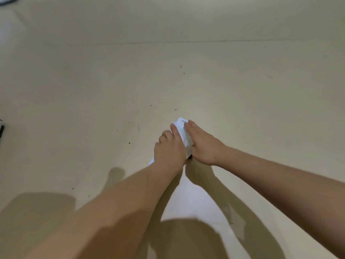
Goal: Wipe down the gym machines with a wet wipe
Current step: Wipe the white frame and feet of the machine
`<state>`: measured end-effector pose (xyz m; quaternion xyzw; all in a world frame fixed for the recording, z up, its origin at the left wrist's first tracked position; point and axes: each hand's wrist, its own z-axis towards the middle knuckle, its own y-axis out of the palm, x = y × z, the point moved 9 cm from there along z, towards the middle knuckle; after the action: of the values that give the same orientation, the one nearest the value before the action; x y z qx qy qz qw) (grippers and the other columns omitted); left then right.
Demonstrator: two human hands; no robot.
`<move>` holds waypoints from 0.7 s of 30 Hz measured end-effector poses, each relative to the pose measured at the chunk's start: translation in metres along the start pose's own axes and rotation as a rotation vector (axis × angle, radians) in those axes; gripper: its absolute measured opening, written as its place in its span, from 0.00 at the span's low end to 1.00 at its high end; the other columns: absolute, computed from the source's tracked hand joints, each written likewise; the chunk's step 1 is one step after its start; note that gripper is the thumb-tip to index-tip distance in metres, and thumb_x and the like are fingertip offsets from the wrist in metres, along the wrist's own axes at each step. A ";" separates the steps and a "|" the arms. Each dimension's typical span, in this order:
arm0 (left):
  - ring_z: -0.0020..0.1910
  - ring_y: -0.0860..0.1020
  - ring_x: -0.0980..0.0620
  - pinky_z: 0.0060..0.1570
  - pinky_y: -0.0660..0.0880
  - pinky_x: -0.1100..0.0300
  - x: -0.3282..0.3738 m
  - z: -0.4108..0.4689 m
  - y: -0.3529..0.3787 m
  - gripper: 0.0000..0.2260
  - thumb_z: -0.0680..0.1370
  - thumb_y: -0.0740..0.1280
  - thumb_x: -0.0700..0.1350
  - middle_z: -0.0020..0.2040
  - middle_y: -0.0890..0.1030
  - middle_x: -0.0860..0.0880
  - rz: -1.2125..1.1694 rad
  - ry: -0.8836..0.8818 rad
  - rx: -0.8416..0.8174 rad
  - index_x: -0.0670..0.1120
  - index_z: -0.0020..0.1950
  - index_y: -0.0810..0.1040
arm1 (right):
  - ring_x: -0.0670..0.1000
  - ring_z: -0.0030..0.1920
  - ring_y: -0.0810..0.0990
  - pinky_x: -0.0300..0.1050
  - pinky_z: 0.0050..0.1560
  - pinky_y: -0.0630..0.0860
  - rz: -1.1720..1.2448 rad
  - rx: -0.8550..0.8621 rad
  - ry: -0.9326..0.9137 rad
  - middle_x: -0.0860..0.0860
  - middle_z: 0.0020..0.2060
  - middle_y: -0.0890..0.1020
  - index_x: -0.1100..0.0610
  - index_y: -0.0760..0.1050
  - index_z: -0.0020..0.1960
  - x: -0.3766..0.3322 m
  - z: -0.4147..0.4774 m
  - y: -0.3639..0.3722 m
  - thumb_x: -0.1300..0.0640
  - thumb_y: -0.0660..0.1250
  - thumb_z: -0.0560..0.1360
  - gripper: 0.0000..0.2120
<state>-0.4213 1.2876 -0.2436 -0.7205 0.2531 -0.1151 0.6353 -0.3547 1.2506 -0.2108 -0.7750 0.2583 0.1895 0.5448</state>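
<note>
A white wet wipe (pixel 181 128) is bunched between my two hands, low over a beige floor. My left hand (pixel 169 148) grips its left side with curled fingers, and a white corner pokes out below that wrist. My right hand (pixel 203 144) lies against the wipe's right side with straight fingers; its thumb is hidden. A small dark bit shows between the two palms, and I cannot tell what it is. No gym machine is in view.
The beige floor (pixel 186 75) fills the view, with a thin seam across the far part and scattered dark specks. A dark object (pixel 1 130) sits at the left edge. Something pale and blurred (pixel 5 0) shows in the top left corner.
</note>
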 end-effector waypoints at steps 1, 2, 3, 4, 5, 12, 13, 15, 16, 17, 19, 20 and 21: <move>0.61 0.71 0.42 0.52 0.72 0.54 0.003 0.008 0.000 0.37 0.78 0.61 0.44 0.67 0.65 0.36 -0.020 -0.030 0.005 0.34 0.76 0.41 | 0.59 0.64 0.70 0.48 0.55 0.69 0.120 0.033 0.036 0.57 0.65 0.68 0.61 0.61 0.69 0.002 0.009 -0.006 0.52 0.56 0.72 0.27; 0.61 0.71 0.43 0.54 0.71 0.54 0.006 0.016 0.000 0.40 0.76 0.64 0.45 0.67 0.66 0.37 -0.031 -0.056 0.009 0.34 0.76 0.42 | 0.59 0.62 0.71 0.46 0.54 0.69 0.217 0.064 0.067 0.57 0.63 0.71 0.60 0.60 0.69 0.006 0.017 -0.010 0.48 0.54 0.74 0.27; 0.61 0.71 0.43 0.56 0.70 0.54 0.009 0.024 0.000 0.42 0.74 0.66 0.47 0.66 0.66 0.38 -0.034 -0.071 0.021 0.35 0.76 0.42 | 0.59 0.63 0.72 0.45 0.55 0.68 0.268 0.086 0.097 0.57 0.64 0.73 0.59 0.58 0.73 0.011 0.023 -0.011 0.48 0.53 0.78 0.26; 0.62 0.70 0.43 0.58 0.69 0.53 0.014 0.033 -0.001 0.43 0.73 0.67 0.49 0.67 0.66 0.39 -0.033 -0.079 0.038 0.35 0.76 0.43 | 0.58 0.64 0.73 0.44 0.57 0.68 0.274 0.106 0.113 0.57 0.65 0.73 0.59 0.55 0.76 0.016 0.028 -0.013 0.49 0.52 0.81 0.26; 0.63 0.70 0.43 0.60 0.69 0.53 0.017 0.040 -0.002 0.44 0.73 0.68 0.49 0.67 0.66 0.39 -0.039 -0.088 0.050 0.36 0.77 0.43 | 0.57 0.64 0.73 0.44 0.59 0.68 0.281 0.132 0.110 0.56 0.65 0.75 0.58 0.56 0.76 0.022 0.034 -0.015 0.50 0.52 0.83 0.24; 0.62 0.71 0.45 0.61 0.67 0.54 0.016 0.039 -0.003 0.40 0.76 0.65 0.50 0.67 0.67 0.42 -0.132 -0.091 0.061 0.39 0.78 0.44 | 0.51 0.73 0.63 0.48 0.69 0.63 0.284 0.158 0.045 0.51 0.74 0.64 0.50 0.56 0.77 0.025 0.045 -0.010 0.48 0.49 0.83 0.22; 0.60 0.73 0.45 0.60 0.68 0.53 0.007 0.028 0.000 0.37 0.77 0.63 0.50 0.64 0.70 0.43 -0.128 -0.123 0.065 0.39 0.78 0.47 | 0.49 0.77 0.54 0.53 0.72 0.57 0.089 0.189 -0.005 0.49 0.78 0.54 0.48 0.49 0.78 0.014 0.040 -0.010 0.49 0.49 0.83 0.25; 0.51 0.78 0.47 0.51 0.72 0.51 -0.013 -0.001 0.005 0.30 0.75 0.64 0.49 0.54 0.76 0.46 -0.093 -0.202 0.077 0.39 0.74 0.61 | 0.46 0.78 0.44 0.58 0.72 0.49 -0.208 0.281 -0.186 0.47 0.79 0.45 0.47 0.45 0.79 -0.014 0.024 -0.007 0.51 0.51 0.82 0.28; 0.45 0.79 0.48 0.46 0.73 0.52 -0.021 -0.016 0.009 0.27 0.73 0.65 0.47 0.49 0.77 0.46 -0.062 -0.218 0.089 0.39 0.70 0.68 | 0.47 0.78 0.43 0.58 0.72 0.47 -0.300 0.259 -0.269 0.47 0.79 0.46 0.49 0.46 0.79 -0.023 0.019 0.003 0.53 0.53 0.81 0.29; 0.42 0.79 0.48 0.42 0.73 0.52 -0.028 -0.030 0.014 0.25 0.71 0.66 0.46 0.46 0.78 0.47 -0.041 -0.226 0.106 0.39 0.67 0.71 | 0.48 0.78 0.44 0.59 0.73 0.46 -0.389 0.191 -0.325 0.49 0.79 0.47 0.52 0.46 0.79 -0.029 0.014 0.019 0.54 0.55 0.80 0.30; 0.41 0.79 0.47 0.41 0.71 0.53 -0.043 -0.059 0.027 0.24 0.72 0.66 0.48 0.46 0.78 0.46 -0.063 -0.224 0.076 0.39 0.66 0.72 | 0.53 0.78 0.49 0.62 0.73 0.47 -0.550 0.088 -0.411 0.53 0.78 0.52 0.57 0.49 0.79 -0.038 0.003 0.058 0.55 0.59 0.77 0.34; 0.43 0.78 0.46 0.41 0.70 0.52 -0.051 -0.074 0.033 0.25 0.74 0.64 0.52 0.48 0.78 0.47 -0.090 -0.235 0.048 0.40 0.66 0.71 | 0.55 0.77 0.54 0.63 0.73 0.50 -0.601 0.071 -0.446 0.55 0.77 0.57 0.60 0.54 0.78 -0.043 -0.004 0.074 0.56 0.60 0.75 0.34; 0.46 0.78 0.46 0.43 0.69 0.52 -0.060 -0.090 0.037 0.26 0.75 0.61 0.54 0.50 0.77 0.47 -0.108 -0.252 0.020 0.41 0.68 0.69 | 0.56 0.76 0.59 0.64 0.72 0.53 -0.617 0.073 -0.475 0.57 0.75 0.63 0.61 0.59 0.76 -0.051 -0.012 0.089 0.57 0.59 0.73 0.32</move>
<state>-0.5239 1.2391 -0.2555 -0.7355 0.1308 -0.0602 0.6620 -0.4496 1.2251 -0.2438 -0.7308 -0.1135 0.1816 0.6481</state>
